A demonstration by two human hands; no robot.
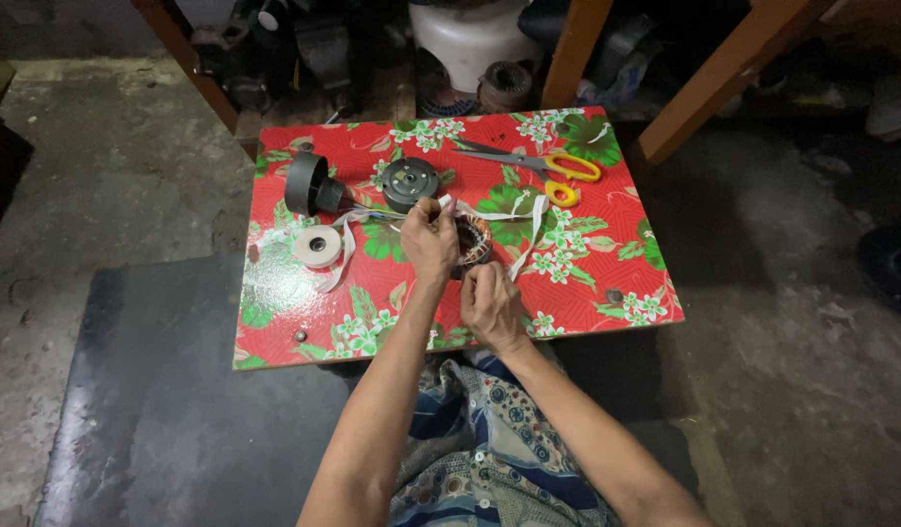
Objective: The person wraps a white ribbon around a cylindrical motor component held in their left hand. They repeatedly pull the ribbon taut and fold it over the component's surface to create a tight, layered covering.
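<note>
Both hands work at the copper-wound stator [473, 241] mid-table [606, 263] — the left hand [429, 244] pinches white tape [509, 212] at its far edge, the right hand [489, 303] grips its near side — scissors [548, 164] far right.

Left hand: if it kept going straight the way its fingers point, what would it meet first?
The left hand points away from the person, toward the far table edge. First in that line looks like the round dark motor housing, just beyond the white tape it pinches. Depth is hard to judge, so it might pass slightly beside it.

Head view, steeply downward, probably seated, close.
</note>
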